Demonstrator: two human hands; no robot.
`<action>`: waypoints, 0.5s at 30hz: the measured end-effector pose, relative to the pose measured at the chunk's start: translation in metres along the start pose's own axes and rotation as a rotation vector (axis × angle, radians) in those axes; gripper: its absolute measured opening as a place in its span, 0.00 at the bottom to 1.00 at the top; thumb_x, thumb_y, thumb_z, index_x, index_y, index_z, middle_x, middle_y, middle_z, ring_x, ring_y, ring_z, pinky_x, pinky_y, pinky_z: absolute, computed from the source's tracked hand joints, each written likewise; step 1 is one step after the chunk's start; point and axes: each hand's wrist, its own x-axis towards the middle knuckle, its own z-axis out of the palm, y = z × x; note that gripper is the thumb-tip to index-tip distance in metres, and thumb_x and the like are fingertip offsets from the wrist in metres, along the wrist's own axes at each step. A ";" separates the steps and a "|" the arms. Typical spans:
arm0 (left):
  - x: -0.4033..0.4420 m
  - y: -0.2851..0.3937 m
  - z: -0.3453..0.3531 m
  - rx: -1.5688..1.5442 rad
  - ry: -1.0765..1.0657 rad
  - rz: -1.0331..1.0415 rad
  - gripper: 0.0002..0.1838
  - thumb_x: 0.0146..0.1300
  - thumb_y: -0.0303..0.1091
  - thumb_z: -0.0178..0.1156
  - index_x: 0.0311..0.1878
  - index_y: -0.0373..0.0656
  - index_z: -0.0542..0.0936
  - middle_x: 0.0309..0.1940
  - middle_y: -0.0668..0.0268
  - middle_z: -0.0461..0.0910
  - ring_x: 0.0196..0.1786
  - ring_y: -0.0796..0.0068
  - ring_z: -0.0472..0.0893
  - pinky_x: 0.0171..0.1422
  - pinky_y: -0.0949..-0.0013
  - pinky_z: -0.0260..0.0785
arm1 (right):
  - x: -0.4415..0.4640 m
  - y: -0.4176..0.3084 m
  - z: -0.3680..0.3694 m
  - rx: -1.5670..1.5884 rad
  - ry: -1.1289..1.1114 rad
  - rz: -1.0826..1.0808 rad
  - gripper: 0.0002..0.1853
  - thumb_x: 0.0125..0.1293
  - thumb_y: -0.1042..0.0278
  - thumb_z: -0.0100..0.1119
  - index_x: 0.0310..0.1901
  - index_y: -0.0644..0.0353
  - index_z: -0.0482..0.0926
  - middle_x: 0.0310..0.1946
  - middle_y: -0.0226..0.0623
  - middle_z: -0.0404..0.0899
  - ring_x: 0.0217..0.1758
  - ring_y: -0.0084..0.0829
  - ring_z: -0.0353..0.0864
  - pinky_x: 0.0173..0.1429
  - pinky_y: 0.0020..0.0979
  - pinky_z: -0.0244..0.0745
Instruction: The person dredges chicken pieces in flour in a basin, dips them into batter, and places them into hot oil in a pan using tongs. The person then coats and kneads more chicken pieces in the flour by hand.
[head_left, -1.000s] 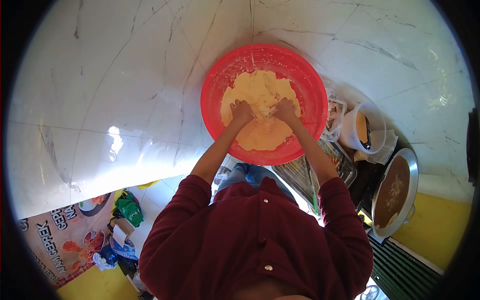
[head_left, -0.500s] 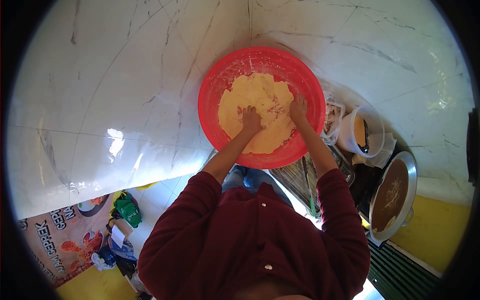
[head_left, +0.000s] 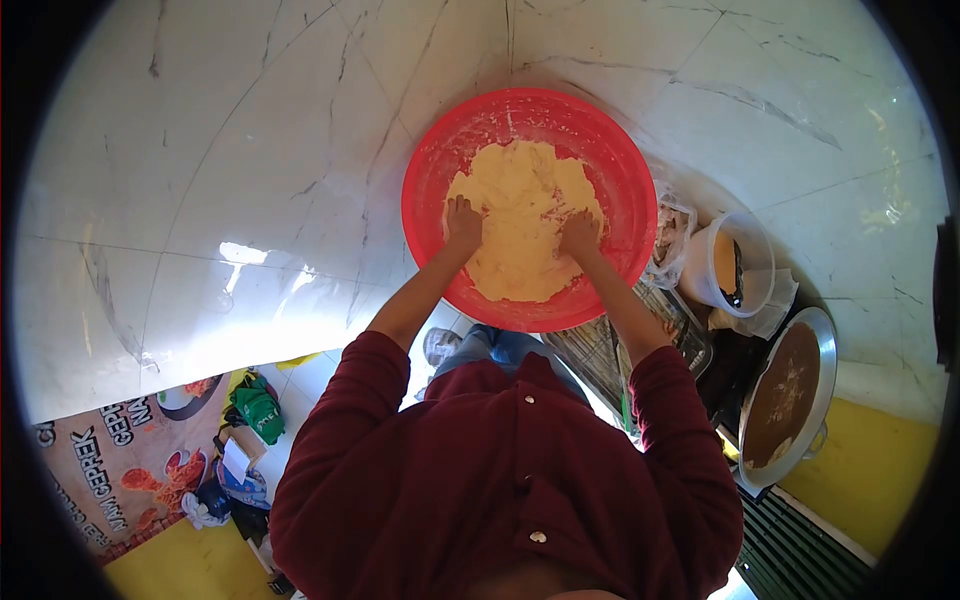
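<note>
A wide red plastic basin (head_left: 632,215) holds a layer of pale yellow flour-like powder (head_left: 525,265), with white dust on the basin's inner wall. My left hand (head_left: 463,224) rests at the left edge of the powder, fingers apart and pointing away from me. On the right side of the powder lies my right hand (head_left: 579,236), its fingers stretched into it and partly hidden. Neither hand appears to grip anything.
Right of the basin stand a plastic bag (head_left: 672,235), a clear tub (head_left: 705,265) and a large metal pan (head_left: 828,350) of brown liquid. A dark tray (head_left: 590,355) sits below the basin's right side. Marbled walls (head_left: 250,150) rise behind; a printed banner (head_left: 120,470) is lower left.
My left hand has moved left to the powder's edge, and my right hand has come inward and slightly toward me. Powder now covers the spot where the left hand was.
</note>
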 end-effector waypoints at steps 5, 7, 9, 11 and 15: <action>-0.001 0.040 0.025 -0.115 -0.048 0.035 0.23 0.40 0.46 0.66 0.42 0.48 0.81 0.49 0.60 0.72 0.59 0.60 0.59 0.62 0.53 0.45 | -0.008 -0.035 -0.016 0.278 -0.403 -0.029 0.29 0.40 0.52 0.67 0.45 0.60 0.77 0.52 0.41 0.71 0.59 0.41 0.63 0.58 0.41 0.60; -0.004 0.045 0.017 -0.259 -0.141 0.025 0.24 0.39 0.47 0.66 0.42 0.47 0.81 0.49 0.60 0.72 0.59 0.58 0.60 0.60 0.53 0.47 | -0.005 -0.040 -0.007 0.365 -0.434 -0.012 0.29 0.38 0.51 0.68 0.43 0.60 0.79 0.46 0.41 0.76 0.55 0.40 0.69 0.55 0.40 0.64; -0.005 0.035 0.003 -0.354 -0.209 0.021 0.23 0.41 0.46 0.64 0.42 0.47 0.82 0.48 0.60 0.74 0.58 0.58 0.61 0.59 0.53 0.47 | 0.012 -0.037 0.005 0.501 -0.610 -0.120 0.25 0.38 0.49 0.68 0.35 0.60 0.81 0.33 0.39 0.80 0.39 0.37 0.78 0.45 0.38 0.71; -0.001 0.021 -0.010 -0.449 -0.278 0.019 0.22 0.42 0.46 0.62 0.42 0.48 0.82 0.47 0.61 0.75 0.58 0.59 0.61 0.58 0.54 0.47 | 0.017 -0.020 0.009 0.658 -0.587 -0.205 0.22 0.40 0.49 0.67 0.32 0.61 0.81 0.28 0.38 0.80 0.33 0.37 0.79 0.42 0.37 0.72; -0.001 -0.023 -0.022 -0.697 -0.311 0.044 0.24 0.43 0.49 0.62 0.42 0.45 0.81 0.46 0.60 0.76 0.57 0.56 0.62 0.58 0.52 0.49 | -0.006 0.014 -0.048 0.817 -0.431 -0.323 0.23 0.45 0.52 0.64 0.37 0.65 0.80 0.29 0.44 0.79 0.35 0.39 0.79 0.39 0.38 0.73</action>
